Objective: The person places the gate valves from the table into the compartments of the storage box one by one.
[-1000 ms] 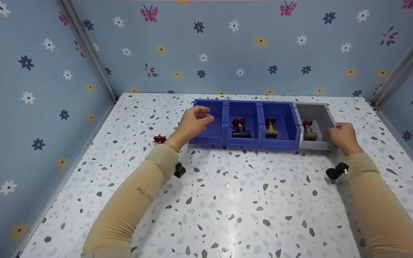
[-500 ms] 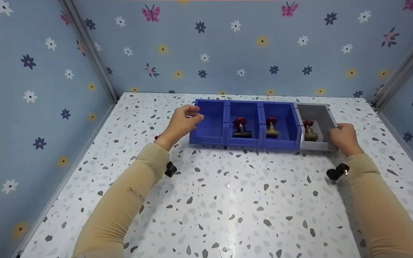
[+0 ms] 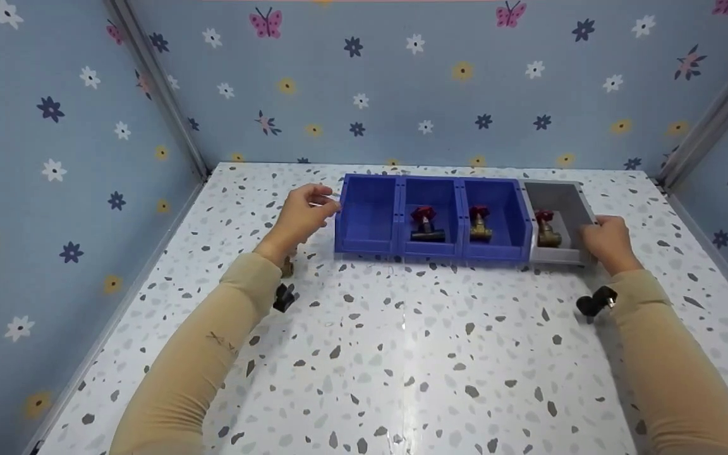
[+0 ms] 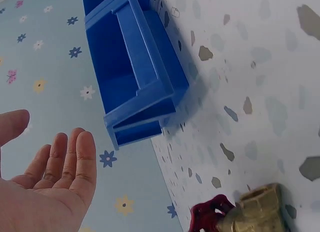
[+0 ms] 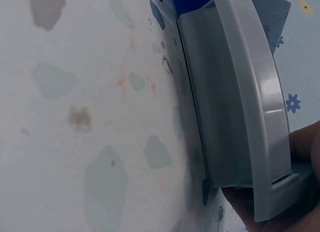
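Observation:
Left of the bin row, my left hand (image 3: 301,215) hangs with relaxed fingers and holds nothing. It is beside the leftmost blue bin (image 3: 369,245), which has no valve in it. A brass gate valve (image 4: 257,212) with a red handwheel lies on the table near that hand; my wrist mostly hides it in the head view. My right hand (image 3: 609,243) grips the right side wall of the grey bin (image 3: 557,256). Inside the grey bin is a brass valve (image 3: 548,237) with a red handwheel. In the right wrist view, fingers (image 5: 302,144) wrap the bin's edge.
The middle blue bin (image 3: 433,249) contains a dark-bodied valve (image 3: 427,234) with a red handwheel. Another blue bin (image 3: 497,253) holds a brass valve (image 3: 480,231). The bins stand side by side on the speckled table (image 3: 402,354), before a flowered wall (image 3: 389,82).
My left hand has moved left, from over the leftmost blue bin to outside its left side. My right hand stays on the grey bin, and the bins have not moved.

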The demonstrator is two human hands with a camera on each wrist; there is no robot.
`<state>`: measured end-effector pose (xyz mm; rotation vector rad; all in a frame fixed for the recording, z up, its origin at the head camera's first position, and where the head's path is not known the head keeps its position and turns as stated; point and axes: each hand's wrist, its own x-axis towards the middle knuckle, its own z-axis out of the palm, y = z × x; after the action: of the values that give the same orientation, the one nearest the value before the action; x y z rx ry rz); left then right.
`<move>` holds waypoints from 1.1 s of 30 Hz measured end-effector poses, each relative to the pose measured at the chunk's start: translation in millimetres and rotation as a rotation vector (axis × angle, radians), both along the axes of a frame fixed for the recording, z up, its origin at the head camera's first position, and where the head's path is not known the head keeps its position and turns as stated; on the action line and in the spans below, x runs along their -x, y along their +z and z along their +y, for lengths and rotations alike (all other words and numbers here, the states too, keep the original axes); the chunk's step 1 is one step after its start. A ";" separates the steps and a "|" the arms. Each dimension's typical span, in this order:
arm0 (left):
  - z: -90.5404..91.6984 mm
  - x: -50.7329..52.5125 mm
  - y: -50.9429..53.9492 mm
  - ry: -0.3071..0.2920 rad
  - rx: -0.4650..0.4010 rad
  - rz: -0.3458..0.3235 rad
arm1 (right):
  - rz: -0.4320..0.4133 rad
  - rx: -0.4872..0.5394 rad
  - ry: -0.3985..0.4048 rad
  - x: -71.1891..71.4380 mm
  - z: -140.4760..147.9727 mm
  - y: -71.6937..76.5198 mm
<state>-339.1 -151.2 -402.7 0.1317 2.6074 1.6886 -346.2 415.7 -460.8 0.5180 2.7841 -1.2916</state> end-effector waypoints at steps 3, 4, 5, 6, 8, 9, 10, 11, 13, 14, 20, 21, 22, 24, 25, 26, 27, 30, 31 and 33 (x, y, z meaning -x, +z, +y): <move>-5.2 -0.2 -0.6 0.013 0.022 0.000 | 0.000 -0.004 0.003 -0.4 -0.2 0.4; -7.0 -1.0 -0.6 0.016 0.031 -0.001 | 0.003 -0.011 0.003 -0.6 -0.3 0.6; -8.8 -1.6 -0.8 0.018 0.035 0.000 | 0.007 -0.017 0.005 -0.9 -0.5 0.9; -10.9 -2.1 -1.2 0.018 0.038 0.000 | 0.012 -0.022 0.006 -1.2 -0.7 1.2; -15.1 -3.4 -1.7 0.015 0.032 -0.002 | 0.021 -0.032 0.009 -1.4 -0.8 1.4; -17.4 -3.7 -2.3 0.012 0.028 -0.003 | 0.025 -0.034 0.011 -1.7 -1.1 1.7; -19.5 -4.0 -3.0 0.009 0.025 -0.004 | 0.028 -0.032 0.011 -1.7 -1.3 1.6; -21.9 -4.2 -3.6 0.006 0.019 -0.006 | 0.028 -0.026 0.013 -1.8 -1.5 1.5; -26.0 -5.0 -4.9 -0.001 0.018 -0.011 | 0.030 -0.017 0.011 -1.6 -1.8 0.8; -27.8 -5.3 -5.6 -0.003 0.017 -0.013 | 0.030 -0.011 0.008 -1.5 -2.2 0.7; -37.5 -6.6 -9.2 0.009 0.017 -0.036 | 0.016 0.019 -0.008 0.0 -3.5 0.8; -39.0 -6.7 -9.7 0.011 0.019 -0.038 | 0.013 0.018 -0.007 0.1 -3.5 0.9; -40.5 -7.0 -10.1 0.010 0.019 -0.038 | 0.010 0.016 -0.005 0.4 -3.2 0.7; -43.4 -7.9 -10.4 0.007 0.030 -0.038 | 0.008 0.011 -0.002 0.5 -2.7 0.6; -44.9 -8.6 -10.4 0.007 0.036 -0.038 | 0.007 0.009 -0.001 0.5 -2.6 0.5; -46.3 -9.2 -10.5 0.005 0.040 -0.040 | 0.006 0.007 0.000 0.6 -2.3 0.2; -47.7 -9.9 -10.4 0.006 0.043 -0.045 | 0.005 0.006 0.000 0.7 -2.0 0.1; -51.8 -11.7 -10.7 0.012 0.057 -0.060 | 0.002 0.014 0.001 1.0 -1.1 -0.1; -53.0 -12.1 -10.7 0.015 0.062 -0.066 | 0.001 0.018 0.001 0.9 -0.9 -0.1; -55.4 -13.0 -11.1 0.018 0.075 -0.076 | -0.002 0.019 0.000 0.6 -0.7 0.2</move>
<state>-326.2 -206.6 -413.9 0.0409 2.6192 1.5656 -346.8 414.9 -460.6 0.5171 2.7676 -1.3156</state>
